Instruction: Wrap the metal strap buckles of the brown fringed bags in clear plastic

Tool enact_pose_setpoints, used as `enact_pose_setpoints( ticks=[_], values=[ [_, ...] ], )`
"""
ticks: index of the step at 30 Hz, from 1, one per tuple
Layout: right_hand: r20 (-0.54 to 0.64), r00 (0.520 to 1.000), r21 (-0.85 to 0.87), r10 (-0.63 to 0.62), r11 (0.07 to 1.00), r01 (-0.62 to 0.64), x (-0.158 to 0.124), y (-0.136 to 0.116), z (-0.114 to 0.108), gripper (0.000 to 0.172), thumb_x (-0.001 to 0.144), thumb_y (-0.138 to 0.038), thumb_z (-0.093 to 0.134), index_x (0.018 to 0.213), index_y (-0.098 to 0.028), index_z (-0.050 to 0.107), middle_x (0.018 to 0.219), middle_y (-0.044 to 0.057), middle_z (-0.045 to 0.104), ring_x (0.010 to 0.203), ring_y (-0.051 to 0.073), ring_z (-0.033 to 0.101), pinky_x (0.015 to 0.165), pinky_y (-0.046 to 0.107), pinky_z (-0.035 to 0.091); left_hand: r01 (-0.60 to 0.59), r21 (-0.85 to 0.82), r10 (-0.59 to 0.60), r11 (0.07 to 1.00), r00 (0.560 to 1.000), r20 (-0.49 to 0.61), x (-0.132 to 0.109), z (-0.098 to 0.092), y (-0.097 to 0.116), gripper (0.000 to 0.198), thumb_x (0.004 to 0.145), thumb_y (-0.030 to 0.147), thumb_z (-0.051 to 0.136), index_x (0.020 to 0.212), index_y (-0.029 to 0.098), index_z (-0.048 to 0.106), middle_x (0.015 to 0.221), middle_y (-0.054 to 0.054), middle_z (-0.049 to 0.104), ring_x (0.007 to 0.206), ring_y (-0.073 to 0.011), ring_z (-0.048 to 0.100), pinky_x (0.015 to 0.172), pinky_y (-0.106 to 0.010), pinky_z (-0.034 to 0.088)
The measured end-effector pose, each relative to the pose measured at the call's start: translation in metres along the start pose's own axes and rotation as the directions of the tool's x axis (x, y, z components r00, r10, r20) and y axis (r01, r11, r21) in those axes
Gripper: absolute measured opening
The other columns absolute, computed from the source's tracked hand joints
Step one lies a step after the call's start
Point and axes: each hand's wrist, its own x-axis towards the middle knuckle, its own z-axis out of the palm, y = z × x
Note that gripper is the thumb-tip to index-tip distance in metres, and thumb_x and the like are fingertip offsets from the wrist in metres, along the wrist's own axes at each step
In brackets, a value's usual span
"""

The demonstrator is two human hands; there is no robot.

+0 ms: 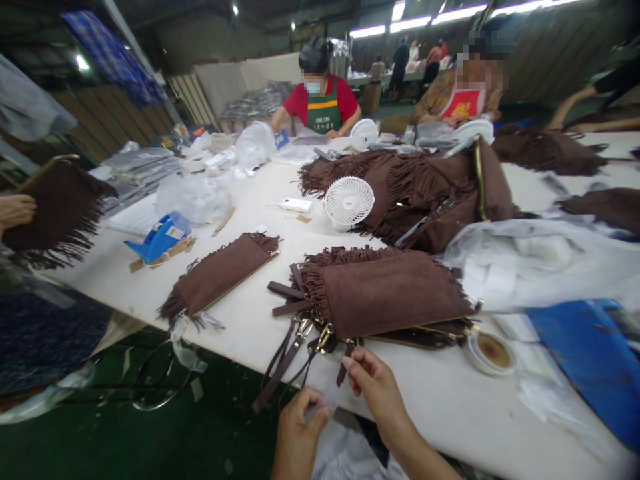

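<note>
Brown fringed pouches (390,287) lie stacked at the table's front edge, with straps (285,367) and gold clasps hanging off their left end. My right hand (373,387) is just below the stack, its fingers curled together beside a short dark strap tab (344,368); what they pinch is too small to make out. Lower and to the left, my left hand (303,427) has thumb and forefinger close together near a thin clear plastic piece, which is hard to make out. Another brown fringed pouch (220,277) lies to the left.
A blue tape dispenser (160,237), a white fan (349,202) and a pile of brown bags (425,187) are farther back. At right are plastic wrap (550,260), a round container (491,352) and a blue object (585,360). Other people work around the table.
</note>
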Motion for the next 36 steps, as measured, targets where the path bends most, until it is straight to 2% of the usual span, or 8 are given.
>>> enact_pose_setpoints(
  ticks=[6, 14, 17, 24, 28, 31, 33, 36],
  values=[
    [0.019, 1.000, 0.012, 0.013, 1.000, -0.013, -0.001, -0.002, -0.001, 0.034, 0.072, -0.050, 0.070, 0.070, -0.021, 0.054, 0.048, -0.007, 0.048, 0.044, 0.009, 0.039, 0.044, 0.022, 0.030, 0.093, -0.086, -0.092, 0.992, 0.996, 0.017, 0.003, 0.007, 0.000, 0.019, 0.071, 0.037, 0.063, 0.069, 0.018, 0.059, 0.066, -0.001, 0.064, 0.066, -0.0188, 0.056, 0.062, -0.028, 0.041],
    [0.059, 0.996, -0.011, 0.060, 0.998, -0.060, 0.002, 0.001, -0.003, 0.035, 0.073, -0.050, 0.069, 0.069, -0.020, 0.052, 0.046, -0.007, 0.048, 0.042, 0.008, 0.037, 0.042, 0.022, 0.028, 0.167, -0.344, -0.168, 0.924, 0.985, 0.025, 0.001, 0.025, 0.008, 0.018, 0.068, 0.033, 0.067, 0.067, 0.017, 0.057, 0.062, 0.001, 0.062, 0.062, -0.0155, 0.055, 0.060, -0.025, 0.040],
    [0.070, 0.996, -0.036, 0.059, 0.998, -0.057, 0.004, 0.003, -0.006, 0.034, 0.074, -0.050, 0.068, 0.071, -0.020, 0.053, 0.047, -0.008, 0.047, 0.042, 0.008, 0.035, 0.042, 0.022, 0.027, 0.202, -0.454, -0.196, 0.868, 0.979, 0.060, 0.002, 0.032, 0.011, 0.021, 0.067, 0.035, 0.071, 0.069, 0.016, 0.060, 0.064, 0.000, 0.065, 0.061, -0.0146, 0.056, 0.061, -0.025, 0.042],
    [0.069, 0.994, -0.041, 0.083, 0.996, -0.080, 0.003, -0.008, -0.009, 0.036, 0.070, -0.050, 0.070, 0.065, -0.019, 0.053, 0.049, -0.008, 0.041, 0.045, 0.007, 0.034, 0.044, 0.021, 0.025, 0.360, -0.590, -0.319, 0.723, 0.931, 0.177, 0.008, 0.044, 0.019, 0.047, 0.057, 0.054, 0.079, 0.076, 0.013, 0.066, 0.064, -0.008, 0.071, 0.052, -0.0152, 0.060, 0.052, -0.024, 0.042],
    [0.116, 0.986, -0.055, 0.123, 0.992, -0.117, 0.002, -0.012, -0.013, 0.035, 0.072, -0.052, 0.068, 0.068, -0.019, 0.056, 0.049, -0.007, 0.045, 0.044, 0.009, 0.040, 0.044, 0.022, 0.029, 0.347, -0.672, -0.301, 0.654, 0.934, 0.190, 0.016, 0.051, 0.026, 0.045, 0.058, 0.050, 0.080, 0.079, 0.012, 0.068, 0.065, -0.008, 0.071, 0.056, -0.0159, 0.063, 0.061, -0.026, 0.047],
    [0.066, 0.998, -0.129, 0.020, 0.992, -0.011, 0.002, -0.003, -0.022, 0.037, 0.075, -0.052, 0.065, 0.092, -0.020, 0.061, 0.061, -0.003, 0.058, 0.051, 0.012, 0.049, 0.046, 0.023, 0.036, 0.347, -0.707, -0.295, 0.616, 0.934, 0.201, 0.024, 0.053, 0.033, 0.044, 0.059, 0.049, 0.079, 0.082, 0.013, 0.068, 0.067, -0.007, 0.071, 0.060, -0.0170, 0.063, 0.062, -0.027, 0.048],
    [0.025, 1.000, -0.166, 0.003, 0.986, 0.001, 0.001, 0.006, -0.029, 0.043, 0.075, -0.053, 0.064, 0.102, -0.021, 0.059, 0.070, 0.000, 0.062, 0.053, 0.013, 0.051, 0.045, 0.023, 0.037, 0.338, -0.704, -0.281, 0.625, 0.938, 0.201, 0.030, 0.053, 0.037, 0.045, 0.061, 0.050, 0.078, 0.085, 0.014, 0.067, 0.065, -0.005, 0.069, 0.058, -0.0166, 0.062, 0.060, -0.027, 0.047],
    [0.015, 0.997, -0.146, 0.071, 0.987, -0.068, 0.000, 0.015, -0.033, 0.042, 0.073, -0.057, 0.065, 0.091, -0.020, 0.060, 0.067, -0.001, 0.060, 0.047, 0.012, 0.047, 0.039, 0.022, 0.034, 0.319, -0.685, -0.254, 0.655, 0.947, 0.198, 0.034, 0.053, 0.044, 0.042, 0.063, 0.050, 0.075, 0.083, 0.014, 0.066, 0.060, -0.001, 0.063, 0.053, -0.0136, 0.056, 0.054, -0.025, 0.043]
  ],
)
